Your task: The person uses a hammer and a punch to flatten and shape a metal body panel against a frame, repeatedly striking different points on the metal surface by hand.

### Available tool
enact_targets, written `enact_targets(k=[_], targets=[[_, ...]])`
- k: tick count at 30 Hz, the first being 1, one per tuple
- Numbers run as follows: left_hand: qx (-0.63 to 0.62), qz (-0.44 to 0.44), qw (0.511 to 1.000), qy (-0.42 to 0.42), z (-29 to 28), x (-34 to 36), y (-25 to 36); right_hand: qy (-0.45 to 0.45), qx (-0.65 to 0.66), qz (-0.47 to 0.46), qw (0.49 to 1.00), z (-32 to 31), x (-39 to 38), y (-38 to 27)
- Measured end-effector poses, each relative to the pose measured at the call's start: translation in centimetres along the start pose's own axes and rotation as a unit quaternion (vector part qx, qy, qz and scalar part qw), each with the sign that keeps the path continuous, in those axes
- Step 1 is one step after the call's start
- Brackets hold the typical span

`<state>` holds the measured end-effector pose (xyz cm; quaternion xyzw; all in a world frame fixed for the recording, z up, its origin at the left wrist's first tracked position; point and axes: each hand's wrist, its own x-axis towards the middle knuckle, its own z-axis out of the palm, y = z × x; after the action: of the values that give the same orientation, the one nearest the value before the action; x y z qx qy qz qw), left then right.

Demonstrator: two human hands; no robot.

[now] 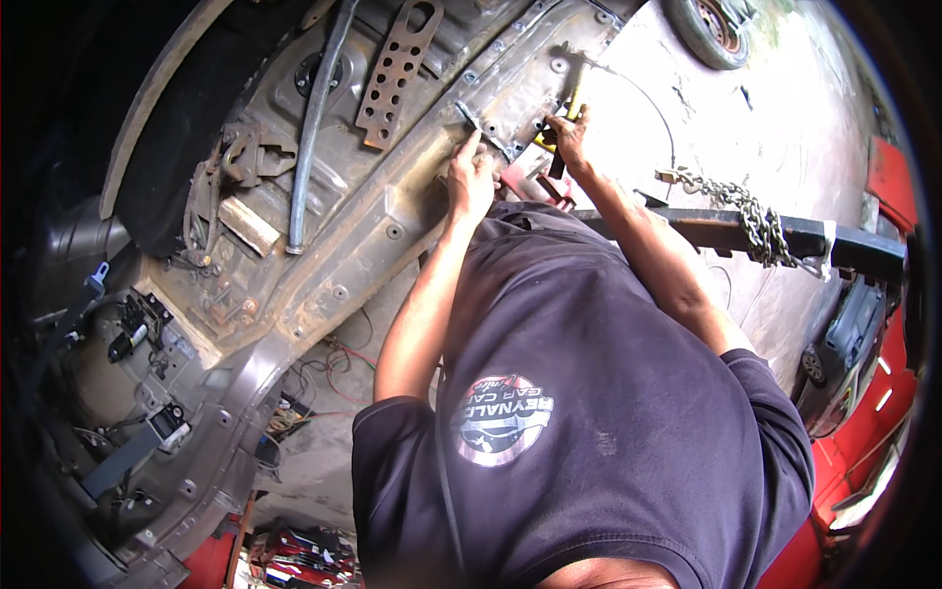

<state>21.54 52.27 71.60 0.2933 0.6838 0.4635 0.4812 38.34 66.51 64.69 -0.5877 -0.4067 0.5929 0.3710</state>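
Note:
My right hand (572, 139) is wrapped round the handle of a hammer (577, 90), which has a yellow shaft and a dark grip. Its head points away from me, over the edge of the bare metal car body panel (392, 233). To the left, my left hand (471, 179) is at the panel's raised seam, its index finger stretched forward and the others curled. A slim dark bar (465, 113) shows just beyond that fingertip; whether the hand holds it is unclear. Between my hands and my body sits a red metal tool (536, 185), partly hidden.
On the car floor lie a long metal bar (312, 147), a rusty perforated plate (400, 74) and a wooden block (249, 227). A chain (756, 221) hangs over a dark beam (824, 240) at right. A wheel (708, 31) lies at the far right.

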Motion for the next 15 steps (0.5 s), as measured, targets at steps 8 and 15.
enact_targets(k=[8, 15], targets=[[-0.201, -0.092, 0.975, -0.005, -0.9, 0.5, 1.3, 0.008, 0.013, -0.015, 1.0, 0.0, 0.3, 1.1], [-0.204, -0.122, 0.971, -0.013, -0.6, 0.7, 3.8, -0.001, -0.03, 0.018, 0.999, -1.0, 2.4, 3.0]])
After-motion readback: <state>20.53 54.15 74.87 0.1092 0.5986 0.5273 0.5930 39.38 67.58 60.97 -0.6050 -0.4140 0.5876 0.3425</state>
